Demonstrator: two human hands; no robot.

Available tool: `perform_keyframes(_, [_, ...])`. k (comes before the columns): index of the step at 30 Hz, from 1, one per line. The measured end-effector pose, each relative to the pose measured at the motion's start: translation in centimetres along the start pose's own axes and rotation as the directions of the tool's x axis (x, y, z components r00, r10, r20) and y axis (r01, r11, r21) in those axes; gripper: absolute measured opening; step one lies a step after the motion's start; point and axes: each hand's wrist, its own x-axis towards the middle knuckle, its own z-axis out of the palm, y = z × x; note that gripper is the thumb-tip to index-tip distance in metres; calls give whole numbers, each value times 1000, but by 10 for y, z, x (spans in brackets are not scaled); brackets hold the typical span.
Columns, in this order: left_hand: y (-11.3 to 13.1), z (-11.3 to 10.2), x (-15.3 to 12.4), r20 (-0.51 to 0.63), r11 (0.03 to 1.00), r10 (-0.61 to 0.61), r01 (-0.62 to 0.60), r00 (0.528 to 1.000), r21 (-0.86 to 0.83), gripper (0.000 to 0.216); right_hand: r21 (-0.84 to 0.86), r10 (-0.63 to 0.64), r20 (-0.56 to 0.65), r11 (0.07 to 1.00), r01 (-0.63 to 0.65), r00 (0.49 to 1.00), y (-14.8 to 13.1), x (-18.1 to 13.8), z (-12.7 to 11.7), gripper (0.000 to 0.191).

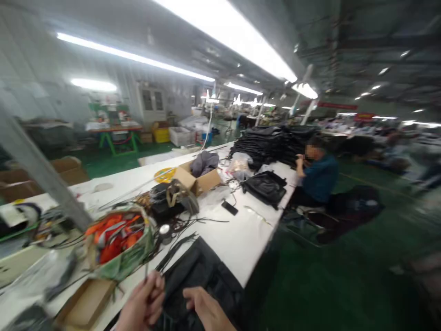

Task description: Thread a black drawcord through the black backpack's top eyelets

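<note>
My left hand [143, 305] is at the bottom edge, fingers pinched together around a thin dark strap that runs up toward a bundle of black straps [175, 248]. My right hand [206, 310] sits just to the right, fingers curled over a piece of black fabric [200, 276] that lies on the white table [237, 239]. What, if anything, the right fingers grip is blurred by motion.
An open bag of orange pieces [115, 236] stands left of my hands. Cardboard boxes [198, 179], cables, a black phone [229, 208] and a black bag [265, 186] lie farther along. A seated person [319, 174] works beside a stack of black fabric [272, 142]. Green floor lies to the right.
</note>
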Motion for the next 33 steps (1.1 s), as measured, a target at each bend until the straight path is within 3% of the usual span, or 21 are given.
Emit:
perform_keyframes(3, [-32,-11,-24,58,997,72,-70,996,-27,60,284,37,-87,959,-11,996,0,38,22,85])
perform_keyframes(5, [-54,-7,-28,107,997,76,-74,991,-27,72,382,90,-73,923,-55,993,-5,48,31,79])
perform_keyframes(8, [-75,-7,-35,123,999,27,-22,992,-36,75,338,159,-45,931,-135,986,-12,49,35,70])
perform_keyframes(13, [-74,-20,-60,110,984,87,-68,990,-163,65,423,239,47,875,-236,970,-1,36,41,52])
perform_keyframes(17, [-72,-25,-71,78,973,93,-74,993,-218,60,570,438,204,674,-470,876,30,20,48,59])
perform_keyframes(21, [-78,-29,-78,118,979,57,-32,991,-202,58,636,493,183,600,-485,850,53,9,52,50])
perform_keyframes(24, [-78,-32,-83,148,992,24,-5,989,-126,58,582,596,152,591,-558,789,60,6,56,46])
perform_keyframes(25, [-77,-33,-85,154,996,20,-5,988,-94,58,565,603,126,609,-557,788,62,5,58,47])
perform_keyframes(29, [-79,-35,-87,215,998,12,-26,977,63,63,526,501,39,725,-444,865,64,9,66,46])
perform_keyframes(31, [-86,-35,-89,223,990,-7,-25,975,138,67,576,488,-1,714,-399,873,63,15,66,41])
perform_keyframes(33, [-96,-33,-90,217,985,-19,-19,976,172,68,695,526,-50,629,-348,849,61,25,62,32])
